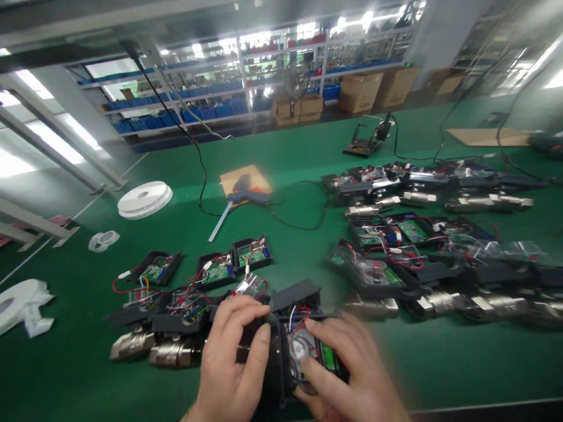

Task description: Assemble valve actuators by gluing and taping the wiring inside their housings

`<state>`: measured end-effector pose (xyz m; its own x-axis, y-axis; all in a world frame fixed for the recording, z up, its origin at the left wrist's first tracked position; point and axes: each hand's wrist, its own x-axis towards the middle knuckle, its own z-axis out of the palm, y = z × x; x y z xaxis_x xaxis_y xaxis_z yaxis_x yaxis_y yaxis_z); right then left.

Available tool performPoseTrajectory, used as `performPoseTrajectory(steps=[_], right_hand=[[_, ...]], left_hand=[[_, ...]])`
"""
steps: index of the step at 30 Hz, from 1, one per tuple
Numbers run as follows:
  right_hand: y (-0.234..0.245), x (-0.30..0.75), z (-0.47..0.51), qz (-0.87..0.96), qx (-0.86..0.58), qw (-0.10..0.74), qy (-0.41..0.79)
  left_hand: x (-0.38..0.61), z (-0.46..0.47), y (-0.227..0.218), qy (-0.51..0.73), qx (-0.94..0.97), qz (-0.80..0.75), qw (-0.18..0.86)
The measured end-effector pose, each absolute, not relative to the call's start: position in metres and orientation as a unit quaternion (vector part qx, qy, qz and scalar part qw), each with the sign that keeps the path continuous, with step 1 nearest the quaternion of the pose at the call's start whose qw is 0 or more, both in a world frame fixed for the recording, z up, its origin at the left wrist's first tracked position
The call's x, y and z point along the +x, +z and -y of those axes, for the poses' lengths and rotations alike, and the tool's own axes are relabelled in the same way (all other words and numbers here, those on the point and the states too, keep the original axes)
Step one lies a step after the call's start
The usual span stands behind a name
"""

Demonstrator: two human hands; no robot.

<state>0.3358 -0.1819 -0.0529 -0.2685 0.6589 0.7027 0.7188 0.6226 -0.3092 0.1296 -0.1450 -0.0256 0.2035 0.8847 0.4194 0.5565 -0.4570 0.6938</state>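
Observation:
A black plastic housing [285, 372] is between my hands at the front of the bench. Inside it show a clear round part [299, 347], red, white and blue wires [297, 319] and a strip of green [328, 354]. My left hand [235, 351] is closed around the housing's left side, its fingers curled and the thumb along it. My right hand [347, 363], blurred at the wrist side, grips the right side, with thumb and forefinger reaching in over the clear part. A black cover [297, 295] stands open behind the housing.
Similar housings with metal fittings lie left [173, 353] and in rows right [440, 305]. A glue gun [248, 196] rests on a cardboard piece [226, 179], its cable trailing. White tape rolls [145, 199] sit at left. A black stand [363, 143] is at the back.

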Motion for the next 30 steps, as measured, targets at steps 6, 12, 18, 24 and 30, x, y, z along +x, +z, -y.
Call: performPoseTrajectory(steps=[6, 12, 18, 24, 30], right_hand=[[-0.032, 0.340, 0.182, 0.815, -0.439, 0.378, 0.026], [-0.026, 0.334, 0.185, 0.820, -0.447, 0.354, 0.041], [-0.019, 0.333, 0.190, 0.831, -0.448, 0.327, 0.052], [-0.016, 0.337, 0.189, 0.833, -0.459, 0.301, 0.064], [-0.032, 0.353, 0.216, 0.690, -0.530, 0.473, 0.136]], left_hand=[[0.122, 0.190, -0.044, 0.390, 0.684, -0.530, 0.313], [0.122, 0.183, -0.046, 0.302, 0.626, -0.537, 0.478], [0.136, 0.170, -0.036, 0.328, 0.607, -0.505, 0.518], [0.158, 0.156, -0.030, 0.300, 0.544, -0.529, 0.579], [0.165, 0.154, -0.036, 0.354, 0.492, -0.563, 0.562]])
